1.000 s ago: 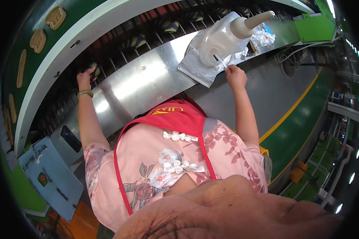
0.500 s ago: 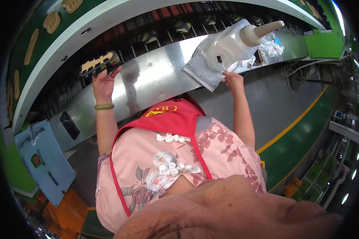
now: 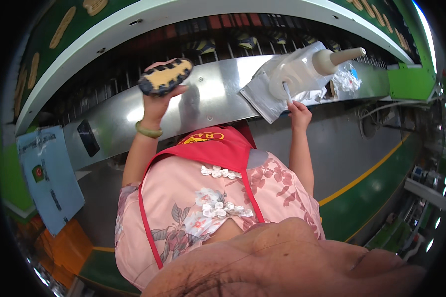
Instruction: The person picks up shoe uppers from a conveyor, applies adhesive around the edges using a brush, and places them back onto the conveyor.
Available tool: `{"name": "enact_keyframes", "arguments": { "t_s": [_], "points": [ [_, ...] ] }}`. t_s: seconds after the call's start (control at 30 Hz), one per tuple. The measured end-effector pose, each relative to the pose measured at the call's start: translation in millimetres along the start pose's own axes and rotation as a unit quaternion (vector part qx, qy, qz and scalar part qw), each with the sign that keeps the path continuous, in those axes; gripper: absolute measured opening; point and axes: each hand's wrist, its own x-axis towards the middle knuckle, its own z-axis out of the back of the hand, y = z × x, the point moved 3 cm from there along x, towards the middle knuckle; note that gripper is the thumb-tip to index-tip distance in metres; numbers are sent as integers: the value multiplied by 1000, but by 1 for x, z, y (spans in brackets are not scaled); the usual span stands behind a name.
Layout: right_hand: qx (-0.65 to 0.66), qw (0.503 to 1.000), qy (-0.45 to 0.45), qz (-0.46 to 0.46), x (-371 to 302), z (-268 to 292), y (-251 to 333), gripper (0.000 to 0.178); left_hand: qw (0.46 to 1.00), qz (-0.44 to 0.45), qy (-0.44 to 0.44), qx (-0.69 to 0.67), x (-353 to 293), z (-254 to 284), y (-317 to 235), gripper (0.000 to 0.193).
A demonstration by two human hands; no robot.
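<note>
My left hand (image 3: pixel 159 105) grips a small shoe upper (image 3: pixel 164 77) on its form, sole side up, above the metal ledge. Its underside shows a yellow insole with dark edging folded over it. Between the fingers of my right hand (image 3: pixel 299 114) is a thin white-handled brush (image 3: pixel 288 93). The brush's far end is at a hole in the side of a big translucent plastic bottle (image 3: pixel 298 69), and its bristles are hidden there. This bottle lies tilted on the ledge, its beige cone nozzle pointing right.
Beneath the bottle lies a grey sheet (image 3: pixel 260 96) on the metal ledge (image 3: pixel 208 86). Crumpled white scraps (image 3: pixel 346 80) are right of it. A dark phone-like slab (image 3: pixel 88 138) sits at the ledge's left end, near a blue board (image 3: pixel 49 178). Beyond the ledge, a rack carries several shoes.
My left hand has raised the shoe upper and turned its underside more toward view. The brush's dark tip, visible at the bottle's hole before, is now hidden.
</note>
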Motion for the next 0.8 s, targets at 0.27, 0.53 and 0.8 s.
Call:
{"name": "enact_keyframes", "arguments": {
  "t_s": [0.27,0.53,0.8],
  "points": [
    [137,978,56,-145,-22,-15,11,25,946,-220,-3,240,-7,-25,-17,62],
    [241,914,321,-68,-101,-108,123,23,884,-332,-32,328,5,-41,-40,53],
    [138,888,434,60,-161,-153,186,19,846,-369,-72,379,11,-41,-54,53]
  ]
}}
